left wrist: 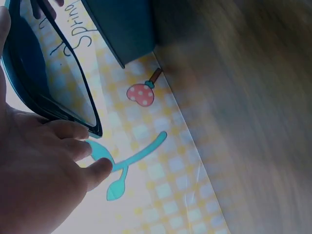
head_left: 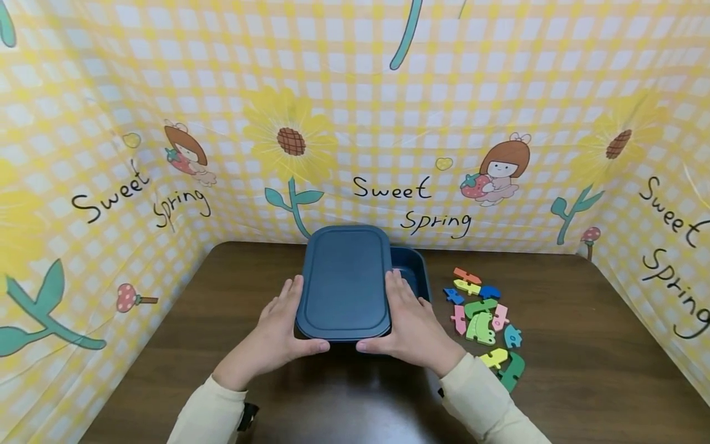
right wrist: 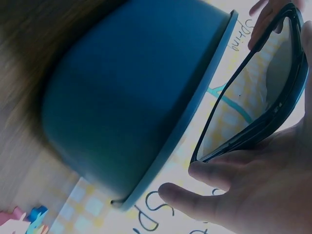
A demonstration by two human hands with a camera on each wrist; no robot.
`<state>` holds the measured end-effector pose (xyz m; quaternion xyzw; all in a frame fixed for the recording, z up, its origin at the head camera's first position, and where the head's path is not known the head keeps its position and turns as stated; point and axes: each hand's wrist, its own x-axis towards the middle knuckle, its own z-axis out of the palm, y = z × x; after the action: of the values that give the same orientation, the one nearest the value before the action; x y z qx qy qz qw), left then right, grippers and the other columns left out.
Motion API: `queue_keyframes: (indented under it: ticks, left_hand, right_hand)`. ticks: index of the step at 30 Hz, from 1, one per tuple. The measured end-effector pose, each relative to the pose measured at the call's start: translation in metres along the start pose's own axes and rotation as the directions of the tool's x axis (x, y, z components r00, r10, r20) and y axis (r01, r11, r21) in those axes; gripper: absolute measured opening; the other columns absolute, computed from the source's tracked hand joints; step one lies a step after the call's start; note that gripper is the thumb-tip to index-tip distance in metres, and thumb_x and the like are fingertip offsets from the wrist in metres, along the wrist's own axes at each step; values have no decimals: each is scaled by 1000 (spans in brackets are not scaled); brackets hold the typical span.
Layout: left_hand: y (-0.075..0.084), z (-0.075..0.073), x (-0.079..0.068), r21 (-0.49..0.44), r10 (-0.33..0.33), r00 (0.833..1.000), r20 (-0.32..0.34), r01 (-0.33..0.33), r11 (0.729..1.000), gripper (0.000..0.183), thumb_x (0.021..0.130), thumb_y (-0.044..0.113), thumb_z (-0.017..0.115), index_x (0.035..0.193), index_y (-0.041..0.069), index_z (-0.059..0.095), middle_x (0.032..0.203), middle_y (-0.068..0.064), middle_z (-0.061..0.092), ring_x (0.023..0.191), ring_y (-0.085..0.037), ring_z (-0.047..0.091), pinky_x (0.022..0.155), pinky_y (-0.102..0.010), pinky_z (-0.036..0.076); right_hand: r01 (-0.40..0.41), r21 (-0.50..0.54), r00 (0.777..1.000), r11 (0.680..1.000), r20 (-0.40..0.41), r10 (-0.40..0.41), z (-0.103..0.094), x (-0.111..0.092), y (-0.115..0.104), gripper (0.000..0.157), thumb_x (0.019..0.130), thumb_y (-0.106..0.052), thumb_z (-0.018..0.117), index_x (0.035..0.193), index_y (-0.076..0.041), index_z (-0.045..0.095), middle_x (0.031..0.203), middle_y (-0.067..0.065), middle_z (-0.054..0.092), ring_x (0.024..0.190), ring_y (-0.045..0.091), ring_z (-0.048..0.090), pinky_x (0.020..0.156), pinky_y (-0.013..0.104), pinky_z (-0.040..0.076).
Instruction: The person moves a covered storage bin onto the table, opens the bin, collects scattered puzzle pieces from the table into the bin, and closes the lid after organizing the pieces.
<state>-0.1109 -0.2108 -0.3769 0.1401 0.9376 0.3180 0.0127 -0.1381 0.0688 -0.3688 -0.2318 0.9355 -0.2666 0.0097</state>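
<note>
Above the table [head_left: 194, 345], in front of the box [head_left: 424, 274], the lid [head_left: 345, 280] is held up between two hands: left hand [head_left: 277, 327] and right hand [head_left: 416, 324] grip its opposite sides, fingers along the edges, thumbs at the near end. The lid hides most of the box's inside; its contents cannot be told. Colourful pieces [head_left: 480, 327] lie to the right.

bare tabletop [head_left: 194, 314] left of lid [head_left: 345, 280], box [head_left: 424, 271] and toy pieces [head_left: 480, 330] blocking right

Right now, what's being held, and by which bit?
The blue lid, by its edges: the left grip holds its left side, the right grip its right side.
</note>
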Motion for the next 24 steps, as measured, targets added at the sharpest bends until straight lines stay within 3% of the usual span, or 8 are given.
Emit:
queue_keyframes:
  ticks: [8,17,24]
  left_hand:
    - [-14,-13,-15,-11,-2,999,-39,2,1000,127,78,53,84,163,8,1,167,-19,6,153,-35,-6,115,-61,1]
    - [-30,-30,-34,-17,-28,998,-47,28,999,125,80,56,82,164,13,0,165,-25,3,146,-55,3,104,-76,16]
    - [-43,-43,-46,-16,-20,999,-46,20,1000,124,80,55,82,163,9,2,164,-28,0,142,-61,10,101,-77,22]
  right_hand:
    - [19,-17,1000,1000,1,-19,9,6,-18,134,70,-80,72,163,-6,8,168,11,6,153,25,8,110,66,24]
    - [21,-1,1000,1000,21,-21,18,9,-42,135,70,-81,71,162,-5,9,168,12,5,153,25,10,110,65,26]
    - [28,9,999,1000,28,-28,28,13,-61,134,71,-78,73,162,-4,10,167,15,6,152,30,13,108,67,28]
